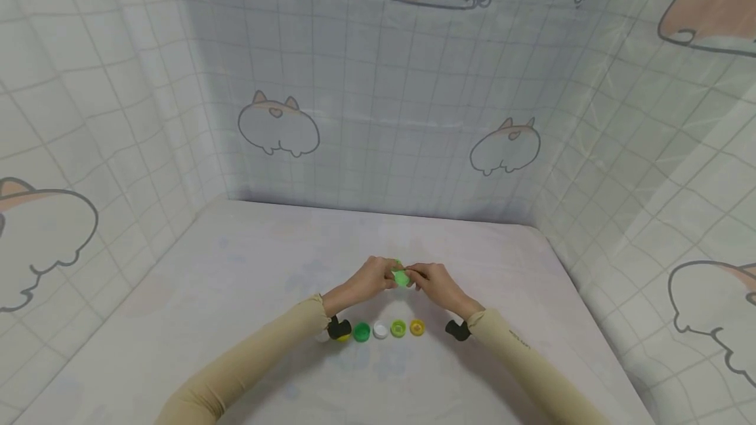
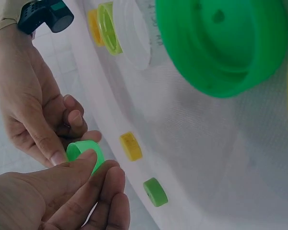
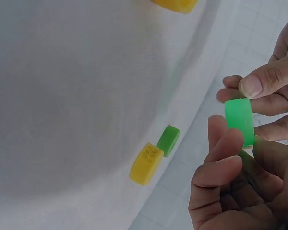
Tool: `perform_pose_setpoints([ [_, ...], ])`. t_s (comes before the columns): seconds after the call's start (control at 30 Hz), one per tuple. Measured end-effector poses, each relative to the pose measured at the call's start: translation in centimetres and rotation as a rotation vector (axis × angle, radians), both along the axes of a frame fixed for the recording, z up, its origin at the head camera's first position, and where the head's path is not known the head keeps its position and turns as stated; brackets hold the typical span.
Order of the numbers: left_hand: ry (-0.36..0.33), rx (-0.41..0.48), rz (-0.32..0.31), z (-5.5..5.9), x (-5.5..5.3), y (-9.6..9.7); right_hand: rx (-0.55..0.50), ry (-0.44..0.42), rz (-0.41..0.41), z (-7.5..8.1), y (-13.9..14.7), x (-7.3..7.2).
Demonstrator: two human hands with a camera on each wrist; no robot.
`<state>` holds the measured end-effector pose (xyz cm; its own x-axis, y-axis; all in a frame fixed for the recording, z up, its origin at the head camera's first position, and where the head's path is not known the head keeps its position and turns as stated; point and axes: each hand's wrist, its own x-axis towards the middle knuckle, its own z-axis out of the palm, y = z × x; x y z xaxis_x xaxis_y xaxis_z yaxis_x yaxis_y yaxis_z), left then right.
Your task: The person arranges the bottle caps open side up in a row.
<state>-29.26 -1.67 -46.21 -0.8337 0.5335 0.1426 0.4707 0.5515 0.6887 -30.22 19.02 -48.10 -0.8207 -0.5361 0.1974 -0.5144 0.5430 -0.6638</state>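
A light green bottle cap [image 1: 401,278] is held up between both hands over the middle of the table. My left hand [image 1: 371,279] pinches it between thumb and fingers. From the other side, the fingertips of my right hand [image 1: 438,284] grip the cap's edge, with the other fingers curled. The left wrist view shows the cap [image 2: 90,152] tilted, part of its hollow inside visible. Its ribbed or plain side cannot be told. Beyond the hands, a yellow cap [image 3: 147,164] and a darker green cap [image 3: 168,140] lie on the table.
Nearer the body stands a row of caps: dark green [image 1: 361,332], white [image 1: 380,330], lime green [image 1: 398,328], orange-yellow [image 1: 417,327], and a yellow cap [image 1: 343,338] partly behind the left wrist camera [image 1: 339,328]. Grid-patterned curtains [image 1: 384,149] enclose the white-covered table [image 1: 260,248].
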Motion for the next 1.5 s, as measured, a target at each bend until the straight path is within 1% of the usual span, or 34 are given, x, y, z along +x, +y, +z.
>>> perform_pose_setpoints([
  [0.2,0.034,-0.031,-0.002,0.1,0.0,-0.1,-0.017,0.01,0.002,0.1,-0.1,0.0],
  [0.4,0.068,-0.079,0.018,-0.2,-0.1,-0.2,-0.01,-0.024,-0.014,0.1,-0.4,0.2],
  [0.5,0.068,-0.103,0.022,-0.3,-0.2,-0.4,0.025,-0.02,0.016,0.0,-0.4,0.3],
  [0.57,0.065,-0.113,0.023,-0.3,-0.2,-0.4,0.051,0.002,0.036,0.0,-0.4,0.4],
  [0.7,0.064,-0.122,-0.002,-0.3,-0.3,-0.6,0.077,0.047,0.048,0.0,-0.4,0.4],
  [0.8,0.072,-0.116,-0.046,-0.3,-0.3,-0.8,0.087,0.075,0.042,0.2,-0.5,0.4],
  [0.9,0.06,-0.114,-0.077,-0.2,-0.3,-1.0,0.095,0.091,0.043,0.2,-0.6,0.4],
  [1.03,0.03,-0.133,-0.091,-0.3,-0.3,-1.0,0.11,0.07,0.046,0.3,-0.7,0.6],
  [1.1,0.026,-0.141,-0.1,-0.3,-0.1,-1.0,0.118,0.059,0.048,0.3,-0.7,0.8],
  [1.17,0.037,-0.142,-0.109,-0.3,0.0,-1.0,0.13,0.061,0.046,0.3,-0.7,0.9],
  [1.33,0.073,-0.139,-0.109,0.0,0.3,-0.8,0.144,0.076,0.042,0.6,-0.5,1.1],
  [1.5,0.097,-0.153,-0.089,0.3,0.6,-0.5,0.148,0.07,0.045,1.1,-0.1,1.3],
])
